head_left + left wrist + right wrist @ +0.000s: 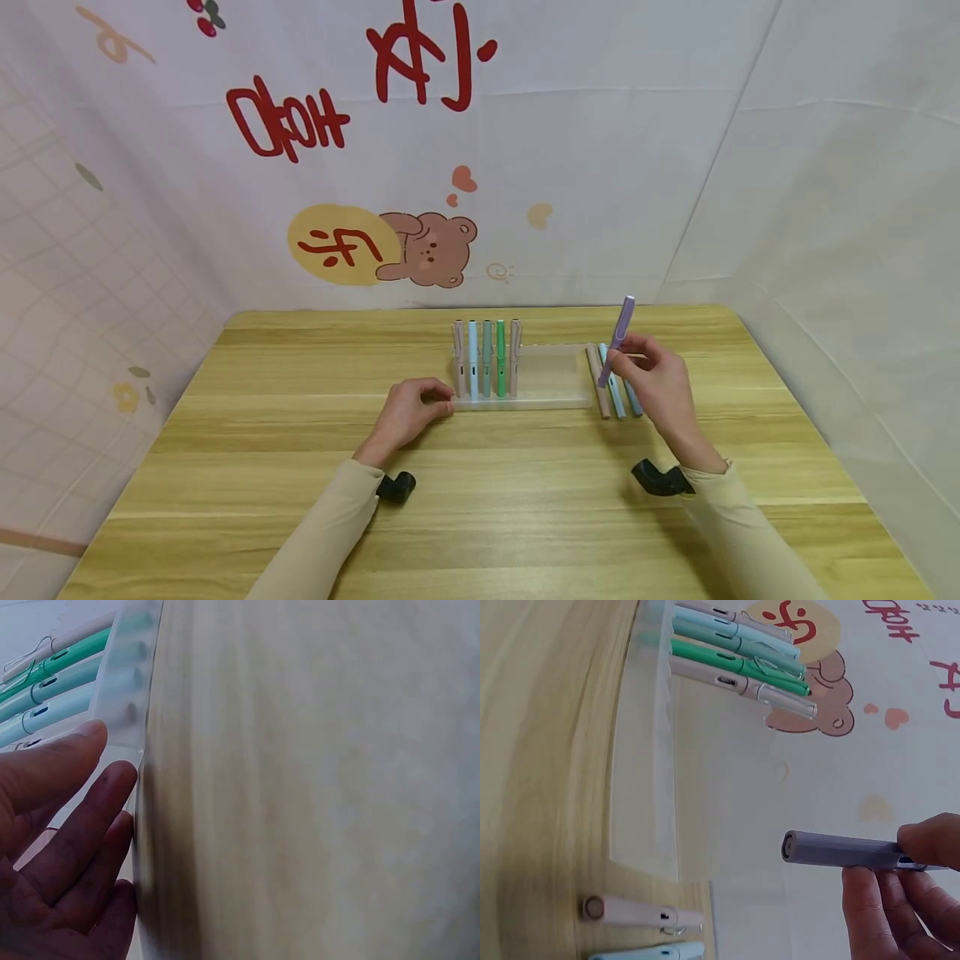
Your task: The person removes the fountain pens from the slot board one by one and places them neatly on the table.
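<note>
My right hand (660, 383) pinches a purple pen (622, 321) between thumb and fingers, holding it tilted above the pens on the table. In the right wrist view, one end of this purple pen (832, 849) points toward the rack. A clear pen rack (551, 402) stands on the table, with several pens upright in its left part: pale pink, light blue, grey-green, bright green (501, 358) and pink. My left hand (408, 412) rests at the rack's left end. The thumb (94, 731) lies at the rack's corner and the other fingers extend loosely beside it.
Right of the rack lie a pinkish-brown pen (604, 404), a light blue pen (618, 402) and a blue pen (634, 402), partly under my right hand in the head view. A printed cloth wall (600, 167) rises behind the wooden table (480, 500).
</note>
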A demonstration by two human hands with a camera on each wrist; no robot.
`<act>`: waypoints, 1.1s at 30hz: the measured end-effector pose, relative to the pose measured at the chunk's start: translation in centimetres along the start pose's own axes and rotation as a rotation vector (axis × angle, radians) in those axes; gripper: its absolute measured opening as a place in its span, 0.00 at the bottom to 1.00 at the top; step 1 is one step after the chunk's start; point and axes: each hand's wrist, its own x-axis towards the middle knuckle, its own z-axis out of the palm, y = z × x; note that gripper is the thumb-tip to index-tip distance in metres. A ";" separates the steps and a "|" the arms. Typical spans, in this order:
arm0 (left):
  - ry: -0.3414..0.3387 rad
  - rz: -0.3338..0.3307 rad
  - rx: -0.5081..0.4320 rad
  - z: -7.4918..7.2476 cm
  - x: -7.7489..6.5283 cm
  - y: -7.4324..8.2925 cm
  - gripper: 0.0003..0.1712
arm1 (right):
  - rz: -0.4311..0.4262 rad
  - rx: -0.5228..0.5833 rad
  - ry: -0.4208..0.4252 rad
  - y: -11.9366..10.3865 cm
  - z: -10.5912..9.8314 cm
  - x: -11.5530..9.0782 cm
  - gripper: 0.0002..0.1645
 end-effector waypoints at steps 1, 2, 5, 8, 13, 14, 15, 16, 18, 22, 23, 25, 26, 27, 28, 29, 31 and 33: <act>-0.001 -0.001 0.000 0.0 0.0 0.0 0.06 | 0.006 0.003 0.000 0.2 -0.2 0.0 0.24; -0.001 -0.002 0.000 0.0 0.0 0.0 0.06 | 0.011 0.002 0.001 0.4 -0.4 0.0 0.24; -0.002 -0.003 -0.002 0.0 0.0 0.1 0.06 | 0.025 0.016 0.004 1.0 -1.1 0.1 0.24; -0.003 -0.003 -0.002 0.1 0.0 0.1 0.06 | 0.033 0.014 0.002 1.8 -1.7 0.1 0.24; -0.002 0.000 0.001 0.2 0.0 0.0 0.06 | 0.056 0.013 -0.009 2.7 -2.7 0.2 0.24; -0.002 0.000 0.001 0.2 0.0 -0.1 0.06 | 0.061 0.019 -0.009 2.8 -2.9 0.2 0.24; -0.001 0.000 0.004 0.1 0.0 -0.1 0.07 | 0.066 0.021 -0.010 3.0 -3.1 0.2 0.25; 0.000 -0.001 0.004 0.1 0.0 -0.1 0.06 | 0.071 0.022 -0.011 3.1 -3.3 0.2 0.25; 0.001 -0.002 0.005 0.1 0.0 -0.1 0.07 | 0.078 0.016 -0.015 3.5 -3.6 0.2 0.26; 0.002 0.002 0.013 0.0 0.0 -0.1 0.07 | 0.095 -0.004 -0.019 4.2 -4.2 0.4 0.27; 0.001 0.003 0.015 0.0 0.0 -0.1 0.07 | 0.099 -0.004 -0.018 4.3 -4.3 0.4 0.28; 0.001 0.006 0.018 0.0 0.0 -0.1 0.07 | 0.105 0.001 -0.016 4.6 -4.4 0.5 0.28; 0.000 0.007 0.017 0.0 -0.1 -0.1 0.07 | 0.107 0.006 -0.017 4.7 -4.5 0.6 0.28; 0.000 0.008 0.017 0.0 -0.1 -0.1 0.07 | 0.109 0.010 -0.016 4.9 -4.6 0.7 0.28; 0.001 0.009 0.016 0.0 -0.1 -0.1 0.07 | 0.110 0.007 -0.017 5.0 -4.7 0.8 0.28; 0.001 0.010 0.016 0.0 -0.1 -0.1 0.07 | 0.113 0.007 -0.015 5.2 -4.8 0.9 0.28; 0.002 0.010 0.016 0.0 0.0 -0.1 0.07 | 0.120 -0.007 -0.017 5.6 -5.0 1.1 0.27; 0.003 0.009 0.017 0.0 0.0 -0.1 0.07 | 0.128 -0.022 -0.024 6.0 -5.3 1.2 0.27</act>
